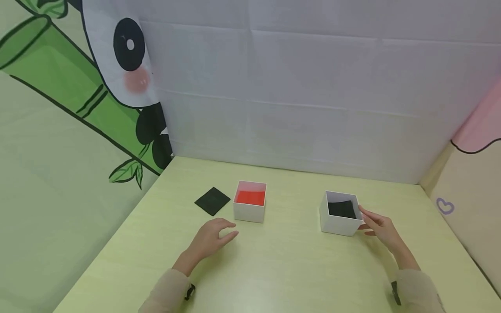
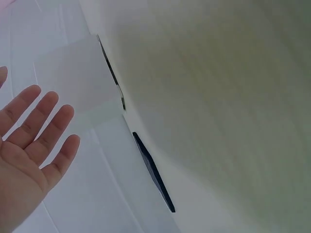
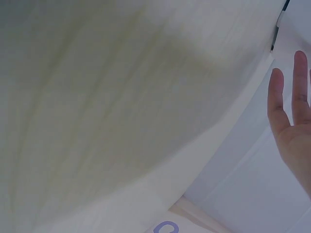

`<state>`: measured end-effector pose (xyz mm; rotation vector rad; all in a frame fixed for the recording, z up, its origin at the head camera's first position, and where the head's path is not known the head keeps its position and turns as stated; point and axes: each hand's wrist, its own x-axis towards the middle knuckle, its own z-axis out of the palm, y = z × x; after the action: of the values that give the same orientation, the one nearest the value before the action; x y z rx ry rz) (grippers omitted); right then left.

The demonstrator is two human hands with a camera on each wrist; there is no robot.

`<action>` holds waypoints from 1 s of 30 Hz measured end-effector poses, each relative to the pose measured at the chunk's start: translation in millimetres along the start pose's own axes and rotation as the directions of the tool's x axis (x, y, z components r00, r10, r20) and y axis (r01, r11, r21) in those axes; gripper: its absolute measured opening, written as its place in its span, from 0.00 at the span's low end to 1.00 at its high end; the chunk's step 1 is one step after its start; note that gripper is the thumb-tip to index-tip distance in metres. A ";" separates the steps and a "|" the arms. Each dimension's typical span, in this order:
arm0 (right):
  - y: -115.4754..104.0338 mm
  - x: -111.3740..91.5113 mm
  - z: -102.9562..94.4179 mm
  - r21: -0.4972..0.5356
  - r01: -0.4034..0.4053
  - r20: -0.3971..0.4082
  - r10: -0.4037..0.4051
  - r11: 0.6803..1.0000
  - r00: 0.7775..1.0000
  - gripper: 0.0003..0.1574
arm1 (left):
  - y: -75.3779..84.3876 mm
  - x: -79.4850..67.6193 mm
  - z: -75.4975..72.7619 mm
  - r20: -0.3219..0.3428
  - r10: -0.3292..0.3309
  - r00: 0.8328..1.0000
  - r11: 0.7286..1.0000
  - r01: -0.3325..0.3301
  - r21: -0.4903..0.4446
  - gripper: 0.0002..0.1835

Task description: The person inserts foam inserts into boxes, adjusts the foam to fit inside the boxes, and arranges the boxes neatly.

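Just in front of a white open-topped box (image 1: 248,213) is my left hand (image 1: 211,237), holding nothing, its fingers spread and relaxed. Inside that box lies a flat red piece (image 1: 251,198), its material unclear. A thin black square (image 1: 212,201) lies on the table left of the box; the left wrist view shows it edge-on. Farther right stands a second white open-topped box (image 1: 337,226) with a black piece (image 1: 342,209) inside. My right hand (image 1: 383,228) is at this box's right side, fingertips at its wall and upper edge. Its visible fingers look fairly straight in the right wrist view.
Both boxes stand on a pale yellow table (image 1: 289,269). Behind it hangs a creased white cloth backdrop (image 1: 289,87). A panda-and-bamboo print (image 1: 129,87) covers the left side, and a panel with a purple heart (image 1: 445,206) borders the right.
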<state>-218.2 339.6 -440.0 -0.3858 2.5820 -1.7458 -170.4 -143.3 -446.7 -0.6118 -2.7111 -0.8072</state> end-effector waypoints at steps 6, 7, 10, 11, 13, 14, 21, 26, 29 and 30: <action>-1.4 0.7 -0.2 0.002 0.002 0.008 -0.002 1.000 1.000 0.24 | -13.3 7.3 -16.9 0.031 -0.079 0.996 0.995 0.077 0.056 0.15; -1.5 0.7 -0.3 0.002 0.002 0.007 -0.002 1.000 1.000 0.24 | -14.8 8.8 -20.1 0.038 -0.082 0.996 0.995 0.080 0.063 0.16; -2.3 0.5 -0.3 0.004 -0.001 0.005 0.001 1.000 1.000 0.24 | -20.3 13.3 -26.7 0.052 -0.083 0.995 0.993 0.079 0.082 0.17; -2.4 0.4 -0.4 0.003 0.000 0.006 0.000 1.000 1.000 0.24 | -21.9 14.7 -28.4 0.058 -0.086 0.995 0.993 0.081 0.083 0.17; -2.7 0.3 -0.9 0.000 -0.001 0.006 0.001 1.000 1.000 0.24 | -25.4 18.3 -30.4 0.070 -0.081 0.994 0.993 0.075 0.086 0.18; -3.0 0.2 -1.2 -0.001 -0.001 0.005 0.001 1.000 1.000 0.24 | -27.2 20.4 -30.6 0.075 -0.075 0.994 0.994 0.068 0.090 0.18; -2.9 0.2 -2.5 -0.004 -0.014 0.002 0.014 1.000 1.000 0.24 | -38.9 38.9 -32.6 0.138 -0.044 0.989 0.996 0.033 0.085 0.19; -1.8 -0.4 -1.6 0.000 -0.014 0.006 0.014 1.000 1.000 0.24 | -52.1 49.7 -33.0 0.186 -0.085 0.979 0.992 0.066 0.104 0.20; -1.3 -0.9 -1.3 -0.005 -0.016 0.004 0.016 1.000 1.000 0.24 | -60.3 54.7 -34.5 0.215 -0.125 0.969 0.990 0.107 0.096 0.21; -1.3 -1.0 -1.3 -0.008 -0.017 0.004 0.017 1.000 1.000 0.24 | -62.7 56.2 -35.3 0.226 -0.140 0.964 0.988 0.123 0.091 0.21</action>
<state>-217.1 340.5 -438.5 -0.3654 2.5821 -1.7282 -244.7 -192.8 -427.5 -0.5443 -3.0077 -0.6966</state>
